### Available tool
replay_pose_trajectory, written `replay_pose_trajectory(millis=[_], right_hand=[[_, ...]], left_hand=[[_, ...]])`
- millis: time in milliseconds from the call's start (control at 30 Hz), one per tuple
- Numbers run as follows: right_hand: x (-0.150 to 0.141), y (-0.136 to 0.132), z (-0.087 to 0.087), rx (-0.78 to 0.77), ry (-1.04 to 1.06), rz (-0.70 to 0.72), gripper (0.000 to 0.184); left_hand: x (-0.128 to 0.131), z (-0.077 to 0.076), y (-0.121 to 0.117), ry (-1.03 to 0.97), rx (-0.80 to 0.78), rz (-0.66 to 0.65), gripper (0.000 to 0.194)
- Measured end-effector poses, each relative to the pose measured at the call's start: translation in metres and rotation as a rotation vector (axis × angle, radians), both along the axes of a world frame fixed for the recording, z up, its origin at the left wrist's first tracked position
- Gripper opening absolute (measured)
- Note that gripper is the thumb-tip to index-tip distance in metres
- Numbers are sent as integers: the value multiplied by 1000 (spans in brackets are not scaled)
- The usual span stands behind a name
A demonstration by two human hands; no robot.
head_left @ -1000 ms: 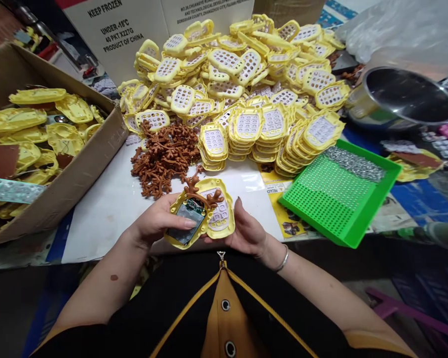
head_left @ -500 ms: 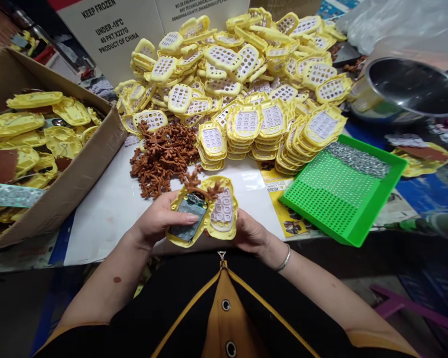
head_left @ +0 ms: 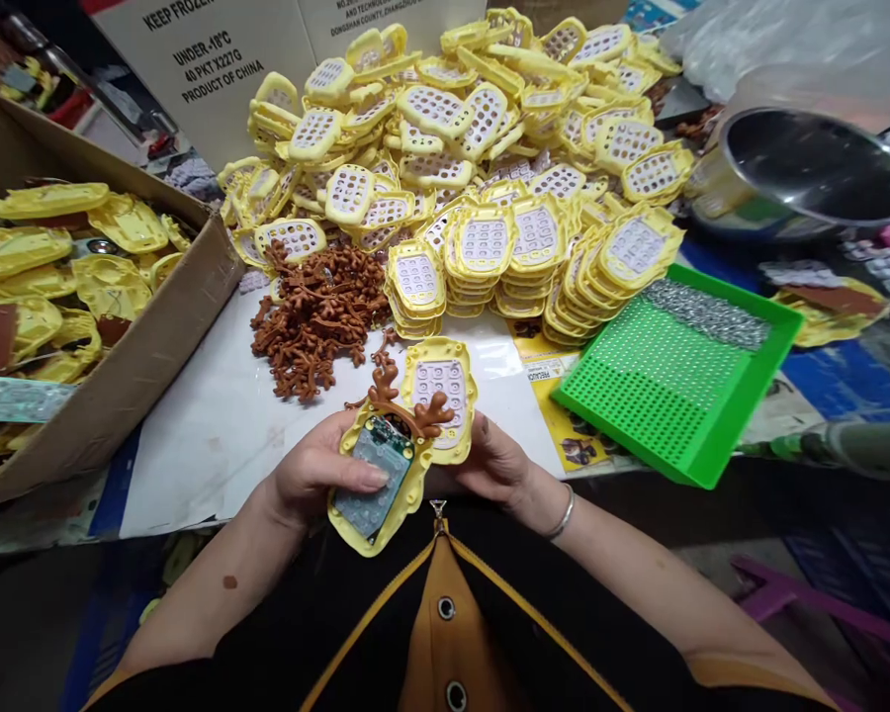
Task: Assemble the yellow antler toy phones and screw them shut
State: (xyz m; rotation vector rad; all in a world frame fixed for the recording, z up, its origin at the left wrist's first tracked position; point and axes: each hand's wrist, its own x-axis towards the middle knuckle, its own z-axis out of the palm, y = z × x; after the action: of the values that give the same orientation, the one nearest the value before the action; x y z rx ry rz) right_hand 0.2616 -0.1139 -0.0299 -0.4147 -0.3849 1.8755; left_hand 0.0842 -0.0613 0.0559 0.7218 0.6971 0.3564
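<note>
My left hand (head_left: 312,475) grips a yellow toy-phone shell half (head_left: 371,499) with a green circuit board (head_left: 375,475) inside it; the thumb presses on the board. Brown plastic antlers (head_left: 404,405) sit at the top of that shell. My right hand (head_left: 493,460) holds a second yellow shell half with a white keypad (head_left: 441,391), tilted upright beside the first. Both halves touch near the antlers, just above the table's front edge.
A pile of brown antlers (head_left: 315,311) lies ahead. Stacks and heaps of yellow keypad shells (head_left: 482,158) fill the back. A cardboard box (head_left: 140,346) of yellow shells stands left. A green perforated tray (head_left: 674,376) with small metal parts and a steel pot (head_left: 808,178) are right.
The keypad half in my right hand has swung upright and away from the board half. The board half has dropped slightly toward me.
</note>
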Motion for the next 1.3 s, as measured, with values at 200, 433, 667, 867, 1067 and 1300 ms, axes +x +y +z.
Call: replay_pose_trajectory(millis=[200, 433, 667, 867, 1067, 1300], right_hand=[[0, 0, -2, -12, 26, 13, 66], [-1, 1, 0, -52, 10, -54, 61], [-1, 1, 2, -49, -24, -59, 65], [0, 1, 5, -49, -55, -11, 62], [1, 1, 5, 4, 16, -33, 71], [-1, 0, 0, 45, -52, 26, 73]], left_hand=[[-5, 1, -1, 59, 24, 7, 54], [-4, 4, -2, 52, 36, -2, 49], [-3, 5, -2, 38, 23, -22, 49], [6, 7, -3, 19, -12, -107, 35], [0, 13, 5, -17, 65, 94, 49], [2, 14, 9, 12, 39, 101, 67]])
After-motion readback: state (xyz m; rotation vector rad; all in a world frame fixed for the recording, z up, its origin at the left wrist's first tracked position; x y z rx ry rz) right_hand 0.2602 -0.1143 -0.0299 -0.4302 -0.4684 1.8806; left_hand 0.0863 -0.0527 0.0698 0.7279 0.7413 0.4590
